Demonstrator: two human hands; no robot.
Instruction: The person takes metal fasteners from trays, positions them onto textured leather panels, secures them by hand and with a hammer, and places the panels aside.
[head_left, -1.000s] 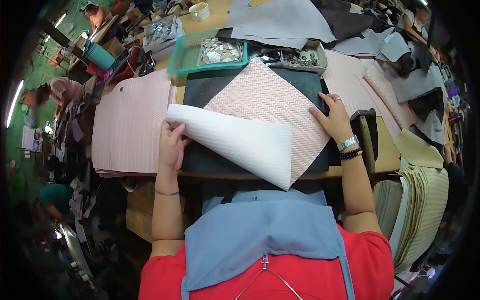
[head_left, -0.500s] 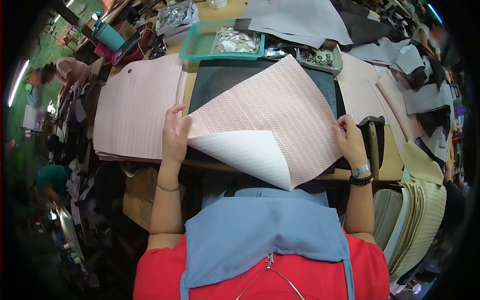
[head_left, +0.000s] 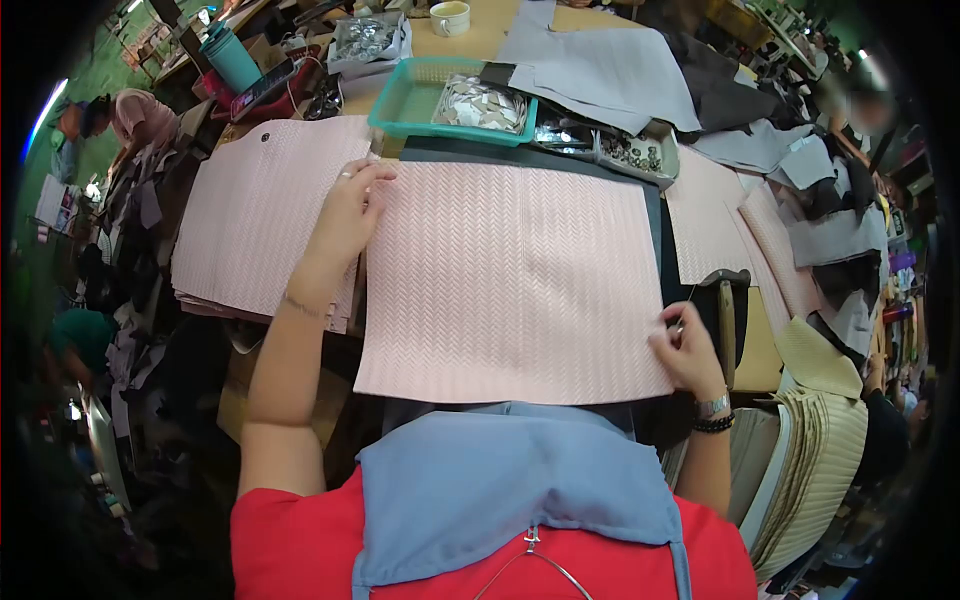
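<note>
A pink sheet (head_left: pixel 510 290) with a woven herringbone texture lies spread over a dark mat (head_left: pixel 500 152), patterned face up, its near edge reaching past the table edge toward my apron. At its upper left corner, my left hand (head_left: pixel 350 210) pinches the sheet between thumb and fingers; a ring shows on one finger. My right hand (head_left: pixel 690 350) is at the lower part of the right edge, fingers curled and closed on the sheet's border. The exact contact of the right fingertips is partly hidden.
To the left is a stack of similar pink sheets (head_left: pixel 265 220). Behind the mat stand a teal basket (head_left: pixel 400 125) with a bag of small pale pieces and a box of metal parts (head_left: pixel 668 165). Grey pieces (head_left: pixel 610 75) lie farther back. Cream sheets (head_left: pixel 815 470) are piled at right.
The pink sheet's folded-up near corner has come down, and the sheet now lies flat and squared. My left hand moved up to the far corner; my right hand moved down, nearer my body.
</note>
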